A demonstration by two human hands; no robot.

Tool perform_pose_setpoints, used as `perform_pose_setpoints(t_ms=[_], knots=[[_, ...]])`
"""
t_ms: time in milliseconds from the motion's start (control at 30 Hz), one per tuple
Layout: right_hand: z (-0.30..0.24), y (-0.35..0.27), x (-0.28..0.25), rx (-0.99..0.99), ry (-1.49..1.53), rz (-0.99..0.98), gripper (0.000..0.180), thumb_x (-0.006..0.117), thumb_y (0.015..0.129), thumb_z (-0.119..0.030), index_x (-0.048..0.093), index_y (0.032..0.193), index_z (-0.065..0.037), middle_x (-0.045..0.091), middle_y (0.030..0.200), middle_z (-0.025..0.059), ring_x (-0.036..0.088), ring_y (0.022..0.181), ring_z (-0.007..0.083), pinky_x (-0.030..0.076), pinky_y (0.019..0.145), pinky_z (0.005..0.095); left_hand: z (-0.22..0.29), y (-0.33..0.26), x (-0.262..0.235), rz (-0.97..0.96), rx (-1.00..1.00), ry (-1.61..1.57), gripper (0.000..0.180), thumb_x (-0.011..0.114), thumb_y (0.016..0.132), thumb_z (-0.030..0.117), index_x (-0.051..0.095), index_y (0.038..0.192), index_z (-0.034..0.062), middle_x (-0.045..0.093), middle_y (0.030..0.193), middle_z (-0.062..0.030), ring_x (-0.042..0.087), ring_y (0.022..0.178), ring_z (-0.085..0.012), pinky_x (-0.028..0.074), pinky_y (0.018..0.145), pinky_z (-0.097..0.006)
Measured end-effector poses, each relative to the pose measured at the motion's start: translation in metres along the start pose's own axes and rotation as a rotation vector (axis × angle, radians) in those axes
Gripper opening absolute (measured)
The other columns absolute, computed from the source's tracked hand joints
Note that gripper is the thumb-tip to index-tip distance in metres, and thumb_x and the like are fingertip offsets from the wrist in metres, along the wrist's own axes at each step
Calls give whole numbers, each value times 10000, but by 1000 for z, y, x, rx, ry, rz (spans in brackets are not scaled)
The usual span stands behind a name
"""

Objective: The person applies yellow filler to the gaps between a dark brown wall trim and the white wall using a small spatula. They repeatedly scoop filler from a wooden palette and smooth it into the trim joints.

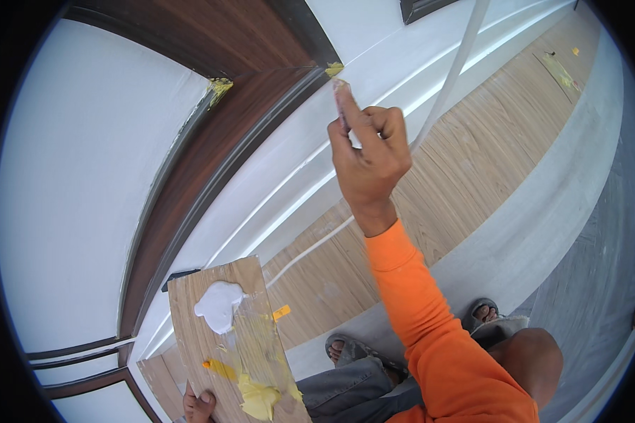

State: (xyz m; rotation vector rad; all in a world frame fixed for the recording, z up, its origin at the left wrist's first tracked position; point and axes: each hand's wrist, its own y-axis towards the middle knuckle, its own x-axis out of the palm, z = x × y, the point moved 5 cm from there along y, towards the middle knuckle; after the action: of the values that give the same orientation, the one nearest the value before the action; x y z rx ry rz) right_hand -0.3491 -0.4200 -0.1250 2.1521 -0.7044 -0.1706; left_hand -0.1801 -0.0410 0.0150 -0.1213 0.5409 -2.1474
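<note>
Head view: left hand (200, 406) clamped on near-left wooden board (192, 331) bearing yellow filler (259, 399), right hand (370, 155) curled, any tool unclear, seemingly filling far yellow patch (334, 69) at dark frame (315, 41) corner; next probably calls for smoothing flush.

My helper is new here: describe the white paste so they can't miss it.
At the lower left, the left hand holds a board. Near its upper end sits the white paste, a single blob, unlike the yellow paste smeared lower down.
</note>
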Motion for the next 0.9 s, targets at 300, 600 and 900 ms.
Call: perform_pose_setpoints(t_ms=[300, 600, 900], knots=[[-3, 15, 8, 84, 61, -84, 500, 790, 717, 90, 771, 1194, -61, 410, 787, 19, 425, 660, 140, 397, 547, 292, 5, -3, 16, -15, 2, 3, 625, 651, 924, 106, 440, 1475, -101, 624, 1354, -225, 645, 1193, -316, 484, 1060, -393], [-7, 11, 0, -49, -61, -43, 589, 808, 684, 109, 750, 1245, -63, 397, 794, 13, 444, 696, 148, 404, 565, 299, -2, -3, -10, 4, 21, 3, 620, 665, 922, 105, 450, 1465, -103, 633, 1345, -209, 633, 1201, -299, 469, 1067, -388], [0, -1, 31, -46, -125, -33, 569, 812, 700, 89, 751, 1245, -64, 394, 779, 8, 426, 690, 157, 391, 556, 293, 2, 0, -15, 21, 11, -43, 626, 675, 915, 98, 453, 1463, -106, 637, 1333, -216, 635, 1185, -300, 470, 1054, -393]])
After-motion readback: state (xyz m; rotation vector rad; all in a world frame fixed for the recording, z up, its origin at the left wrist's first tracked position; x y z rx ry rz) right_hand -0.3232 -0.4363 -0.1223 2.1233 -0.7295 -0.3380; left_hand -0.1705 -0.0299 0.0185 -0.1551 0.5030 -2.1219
